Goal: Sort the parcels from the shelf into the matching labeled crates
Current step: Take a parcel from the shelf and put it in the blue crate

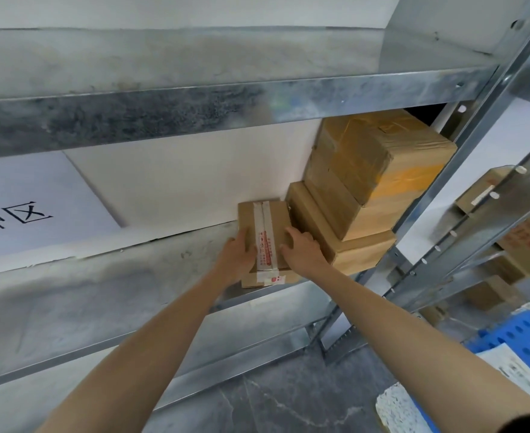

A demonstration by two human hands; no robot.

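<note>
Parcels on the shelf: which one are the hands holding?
The small taped box, leftmost of three: left hand and right hand hold its sides; white printed tape runs along its top. The large box sits on the flat box beside it.

Left hand [237, 253], right hand [301, 246]: fingers [292, 234] curled.

Light: I am seeing bright, even light.
Glare: the upper shelf edge [320, 98] is glinting pale.
Shadow: darkness is gathering behind the top box [379, 154].
Edges: my view is bowing and smearing.
</note>
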